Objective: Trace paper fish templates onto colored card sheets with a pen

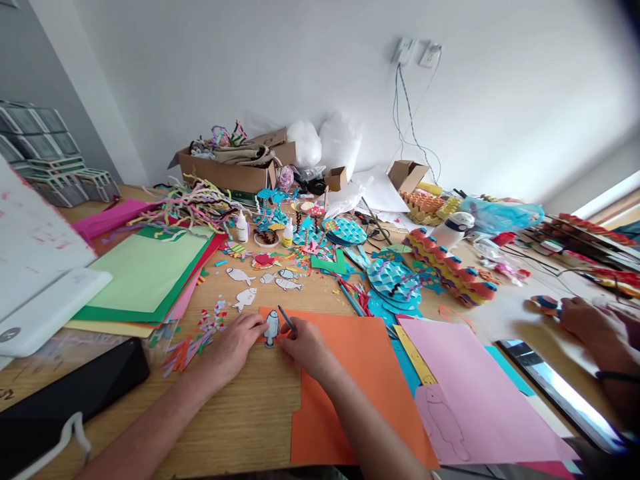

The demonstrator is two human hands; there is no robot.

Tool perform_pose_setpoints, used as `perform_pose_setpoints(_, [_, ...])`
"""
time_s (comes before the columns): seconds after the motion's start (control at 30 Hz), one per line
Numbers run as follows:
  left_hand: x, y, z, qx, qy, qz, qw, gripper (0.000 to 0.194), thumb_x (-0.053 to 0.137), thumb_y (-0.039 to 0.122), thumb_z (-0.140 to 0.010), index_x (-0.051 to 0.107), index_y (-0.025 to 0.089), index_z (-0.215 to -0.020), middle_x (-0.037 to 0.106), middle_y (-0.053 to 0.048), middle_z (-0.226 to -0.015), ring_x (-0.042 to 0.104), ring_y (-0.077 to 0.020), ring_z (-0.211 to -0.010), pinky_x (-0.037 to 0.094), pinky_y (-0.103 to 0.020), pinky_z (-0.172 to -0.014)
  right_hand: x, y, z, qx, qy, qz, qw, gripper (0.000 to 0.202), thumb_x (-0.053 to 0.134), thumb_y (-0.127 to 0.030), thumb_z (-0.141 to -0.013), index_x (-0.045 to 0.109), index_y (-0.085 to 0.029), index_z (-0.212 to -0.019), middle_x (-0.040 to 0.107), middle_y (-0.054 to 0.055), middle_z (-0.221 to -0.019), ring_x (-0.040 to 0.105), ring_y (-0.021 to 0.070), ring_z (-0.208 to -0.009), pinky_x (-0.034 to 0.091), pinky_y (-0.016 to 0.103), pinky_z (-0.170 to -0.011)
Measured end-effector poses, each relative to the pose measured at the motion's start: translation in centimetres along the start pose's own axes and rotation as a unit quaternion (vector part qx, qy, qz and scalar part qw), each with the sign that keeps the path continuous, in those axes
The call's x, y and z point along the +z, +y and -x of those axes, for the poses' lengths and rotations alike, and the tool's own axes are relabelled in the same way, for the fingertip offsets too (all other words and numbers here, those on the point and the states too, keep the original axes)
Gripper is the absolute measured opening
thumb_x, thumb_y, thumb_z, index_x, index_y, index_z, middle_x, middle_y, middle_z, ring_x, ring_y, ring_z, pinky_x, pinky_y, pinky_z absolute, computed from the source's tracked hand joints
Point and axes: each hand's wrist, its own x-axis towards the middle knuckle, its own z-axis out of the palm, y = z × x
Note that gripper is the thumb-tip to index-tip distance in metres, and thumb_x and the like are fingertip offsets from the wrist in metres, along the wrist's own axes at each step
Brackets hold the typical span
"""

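A small white paper fish with dark outlines lies upright on the corner of an orange sheet. My left hand rests at its left side, fingertips pressing the fish's edge. In my right hand is a dark pen, its tip pointing up and away, close to the fish's right side. Several white fish cutouts lie beyond my left hand. Paper scraps are scattered to its left.
Green sheets and a black tablet lie left. Glue bottles and blue paper crafts stand beyond. Right are a pink sheet, a phone and another person's hands.
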Motion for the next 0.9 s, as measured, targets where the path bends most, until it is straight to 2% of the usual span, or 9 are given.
perform_pose_setpoints(0.1, [0.1, -0.1, 0.0, 0.009, 0.019, 0.001, 1.0, 0.04, 0.035, 0.005, -0.081, 0.06, 0.022, -0.108, 0.057, -0.004, -0.109, 0.049, -0.018, -0.105, 0.04, -0.032, -0.092, 0.4, -0.3, 0.4, -0.035, 0.044, 0.109, 0.992, 0.012, 0.059, -0.018, -0.067, 0.059, -0.017, -0.08, 0.063, 0.003, -0.073, 0.058, 0.0153, -0.066, 0.037, 0.022, -0.054])
perform_pose_setpoints(0.2, [0.0, -0.2, -0.1, 0.012, 0.038, 0.004, 0.999, 0.038, 0.035, 0.004, -0.08, 0.059, 0.021, -0.105, 0.059, -0.005, -0.107, 0.052, -0.0187, -0.102, 0.042, -0.033, -0.09, 1.2, -1.0, 0.9, -0.056, 0.061, 0.196, 0.977, 0.03, 0.062, -0.027, -0.068, 0.059, -0.016, -0.096, 0.063, 0.009, -0.094, 0.061, 0.0211, -0.081, 0.04, 0.026, -0.062])
perform_pose_setpoints(0.27, [-0.1, -0.1, -0.2, 0.007, 0.04, 0.005, 0.999, 0.033, 0.036, 0.004, -0.08, 0.059, 0.02, -0.099, 0.06, -0.006, -0.102, 0.053, -0.0192, -0.098, 0.044, -0.034, -0.087, 1.6, -1.5, 1.1, -0.055, 0.059, 0.238, 0.968, 0.038, 0.063, -0.031, -0.069, 0.057, -0.016, -0.103, 0.06, 0.01, -0.102, 0.062, 0.0233, -0.082, 0.042, 0.028, -0.063])
perform_pose_setpoints(0.37, [-0.3, 0.1, -0.1, 0.001, 0.028, 0.008, 1.0, 0.03, 0.037, 0.005, -0.08, 0.058, 0.02, -0.095, 0.059, -0.007, -0.098, 0.054, -0.0198, -0.095, 0.046, -0.034, -0.084, 2.0, -2.0, 1.3, -0.054, 0.06, 0.276, 0.958, 0.034, 0.06, -0.033, -0.072, 0.057, -0.016, -0.102, 0.06, 0.01, -0.101, 0.063, 0.0244, -0.078, 0.043, 0.03, -0.062])
perform_pose_setpoints(0.53, [-0.6, 0.7, 0.3, -0.008, 0.016, 0.014, 1.0, 0.03, 0.037, 0.008, -0.081, 0.059, 0.021, -0.096, 0.059, -0.006, -0.101, 0.053, -0.0202, -0.099, 0.044, -0.036, -0.09, 2.0, -2.0, 1.1, -0.053, 0.055, 0.296, 0.952, 0.026, 0.053, -0.026, -0.076, 0.059, -0.016, -0.099, 0.061, 0.011, -0.098, 0.064, 0.0243, -0.078, 0.045, 0.03, -0.062])
perform_pose_setpoints(0.67, [-0.6, 0.6, 0.4, 0.014, 0.023, 0.026, 0.999, 0.032, 0.038, 0.009, -0.081, 0.059, 0.021, -0.101, 0.059, -0.007, -0.104, 0.053, -0.0202, -0.099, 0.044, -0.037, -0.09, 1.7, -2.0, 1.1, -0.06, 0.044, 0.311, 0.947, 0.023, 0.048, -0.02, -0.079, 0.061, -0.015, -0.097, 0.063, 0.012, -0.095, 0.064, 0.024, -0.08, 0.045, 0.03, -0.063])
perform_pose_setpoints(0.8, [-0.4, 0.1, 0.3, 0.03, 0.021, 0.029, 0.999, 0.034, 0.038, 0.009, -0.081, 0.059, 0.022, -0.104, 0.059, -0.006, -0.108, 0.053, -0.0196, -0.103, 0.044, -0.037, -0.093, 1.5, -2.1, 1.2, -0.066, 0.022, 0.348, 0.935, 0.025, 0.042, -0.012, -0.082, 0.062, -0.014, -0.097, 0.064, 0.013, -0.095, 0.065, 0.0239, -0.078, 0.044, 0.029, -0.061])
perform_pose_setpoints(0.9, [-0.2, 0.1, 0.4, 0.026, 0.028, 0.015, 0.999, 0.034, 0.037, 0.009, -0.083, 0.06, 0.023, -0.105, 0.06, -0.005, -0.11, 0.054, -0.0195, -0.104, 0.044, -0.038, -0.093, 1.2, -1.7, 1.2, -0.073, 0.031, 0.366, 0.927, 0.028, 0.04, -0.007, -0.082, 0.061, -0.014, -0.099, 0.063, 0.013, -0.096, 0.064, 0.0235, -0.076, 0.042, 0.028, -0.058])
